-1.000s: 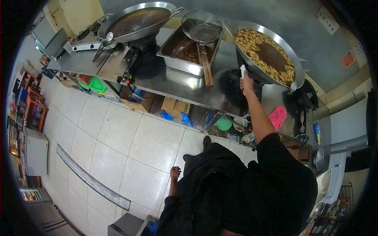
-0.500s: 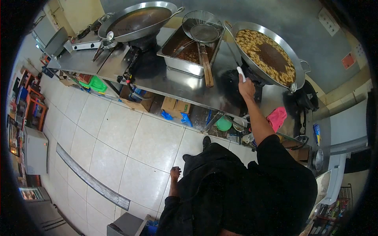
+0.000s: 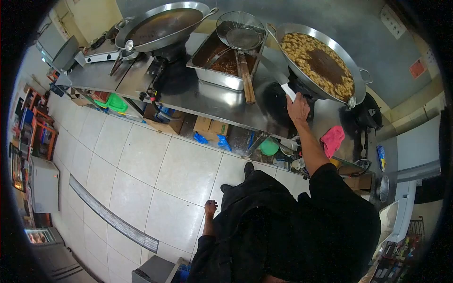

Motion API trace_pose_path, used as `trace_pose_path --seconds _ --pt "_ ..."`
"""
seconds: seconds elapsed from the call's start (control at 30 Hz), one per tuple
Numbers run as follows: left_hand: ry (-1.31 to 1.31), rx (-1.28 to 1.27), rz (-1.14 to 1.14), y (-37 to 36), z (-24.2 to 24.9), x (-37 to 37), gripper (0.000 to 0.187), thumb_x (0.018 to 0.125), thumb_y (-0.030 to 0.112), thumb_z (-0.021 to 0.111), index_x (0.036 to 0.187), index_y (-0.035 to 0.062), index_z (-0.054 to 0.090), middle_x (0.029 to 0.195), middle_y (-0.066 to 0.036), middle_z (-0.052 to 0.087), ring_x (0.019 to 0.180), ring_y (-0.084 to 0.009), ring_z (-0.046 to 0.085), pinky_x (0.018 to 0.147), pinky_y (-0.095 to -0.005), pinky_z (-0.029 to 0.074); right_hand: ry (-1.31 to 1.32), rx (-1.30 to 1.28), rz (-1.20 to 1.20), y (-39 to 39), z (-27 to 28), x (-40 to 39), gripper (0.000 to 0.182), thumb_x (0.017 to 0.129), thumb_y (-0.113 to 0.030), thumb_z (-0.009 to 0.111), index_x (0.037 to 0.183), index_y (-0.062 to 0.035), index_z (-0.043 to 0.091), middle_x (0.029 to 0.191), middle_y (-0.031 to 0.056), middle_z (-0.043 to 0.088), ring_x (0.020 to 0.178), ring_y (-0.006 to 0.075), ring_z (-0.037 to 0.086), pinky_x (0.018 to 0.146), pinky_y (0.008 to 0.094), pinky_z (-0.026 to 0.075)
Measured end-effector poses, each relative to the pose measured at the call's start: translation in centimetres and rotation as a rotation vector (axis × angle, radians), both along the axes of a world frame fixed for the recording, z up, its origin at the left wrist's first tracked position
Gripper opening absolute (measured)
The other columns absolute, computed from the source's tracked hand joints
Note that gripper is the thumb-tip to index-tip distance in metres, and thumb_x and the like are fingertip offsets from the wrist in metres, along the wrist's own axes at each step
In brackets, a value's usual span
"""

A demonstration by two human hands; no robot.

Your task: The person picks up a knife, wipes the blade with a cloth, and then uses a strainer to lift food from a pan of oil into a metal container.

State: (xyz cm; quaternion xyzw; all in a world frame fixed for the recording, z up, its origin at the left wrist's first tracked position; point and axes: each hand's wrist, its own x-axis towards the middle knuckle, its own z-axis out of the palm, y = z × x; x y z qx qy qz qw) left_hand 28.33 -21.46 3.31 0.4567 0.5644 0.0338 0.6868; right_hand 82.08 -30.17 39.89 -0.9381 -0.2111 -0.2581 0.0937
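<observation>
My right hand (image 3: pixel 298 108) is closed around the white handle of a knife (image 3: pixel 277 72), held over the steel counter in front of a large wok (image 3: pixel 361 94). The knife's broad blade points away and to the left, towards the steel pan. Browned pieces of food (image 3: pixel 302 45) float in dark liquid in that wok. Down at my left side hangs my left hand (image 3: pixel 211 206), its fingers loosely curled, with nothing visible in them, above the tiled floor.
Two wire strainers with a wooden handle (image 3: pixel 247 85) rest across a rectangular steel pan (image 3: pixel 222 78) of dark brown contents. A second wok (image 3: pixel 165 45) of brown liquid stands at the left. A pink cloth (image 3: pixel 332 140) lies near the counter's front edge; boxes (image 3: pixel 210 129) fill the shelf below.
My right hand has turned the knife, so the flat of its blade now shows, and has shifted slightly nearer to me. My left hand stays at my side.
</observation>
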Motion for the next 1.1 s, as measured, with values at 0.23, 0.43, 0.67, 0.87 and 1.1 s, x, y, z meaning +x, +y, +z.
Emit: trace_pose_path --seconds 0.23,0.43,0.67,0.87,1.1 --pt "-0.005 -0.008 -0.045 1.0 1.0 0.3 0.022 0.089 0.017 0.054 0.102 -0.0008 0.053 0.083 -0.012 0.065 0.063 -0.0171 0.063 0.047 -0.0272 0.046 0.01 -0.033 -0.018 -0.3 -0.6 0.3 0.041 0.085 -0.039 0.058 0.098 -0.0001 0.055 0.091 0.0161 0.062 0.088 0.0308 0.059 0.072 0.0452 0.043" --pt "-0.011 -0.031 -0.052 1.1 0.4 0.3 0.022 0.089 0.017 0.054 0.102 -0.0006 0.053 0.083 -0.012 0.065 0.063 -0.017 0.063 0.047 -0.0273 0.046 0.028 -0.008 -0.044 -0.3 -1.0 0.3 0.038 0.084 -0.035 0.06 0.1 -0.0006 0.054 0.092 0.0162 0.061 0.087 0.0306 0.058 0.073 0.045 0.042" --pt "0.025 -0.023 -0.042 1.0 0.7 0.1 0.021 0.089 0.017 0.054 0.101 0.0003 0.053 0.081 -0.011 0.066 0.06 -0.0174 0.063 0.044 -0.027 0.046 -0.041 0.026 -0.102 -1.4 -0.8 1.0 0.038 0.084 -0.034 0.061 0.101 -0.0013 0.053 0.094 0.0153 0.06 0.089 0.0314 0.058 0.072 0.0451 0.042" --pt "-0.055 -0.012 -0.096 1.1 -0.6 -0.4 0.022 0.089 0.018 0.053 0.101 -0.001 0.053 0.083 -0.012 0.066 0.063 -0.0175 0.064 0.046 -0.0277 0.047 -0.003 0.073 -0.113 -1.8 -0.4 1.4 0.037 0.084 -0.034 0.061 0.101 -0.0014 0.053 0.093 0.0159 0.06 0.084 0.0329 0.061 0.071 0.0459 0.044" --pt "-0.006 0.026 -0.095 0.7 0.8 0.8 0.023 0.089 0.018 0.054 0.101 -0.0018 0.054 0.083 -0.013 0.066 0.064 -0.0177 0.064 0.048 -0.0274 0.047 0.045 0.145 -0.111 -1.0 -0.6 0.7 0.037 0.085 -0.033 0.061 0.1 -0.0007 0.052 0.09 0.0169 0.061 0.079 0.0349 0.063 0.068 0.0444 0.048"
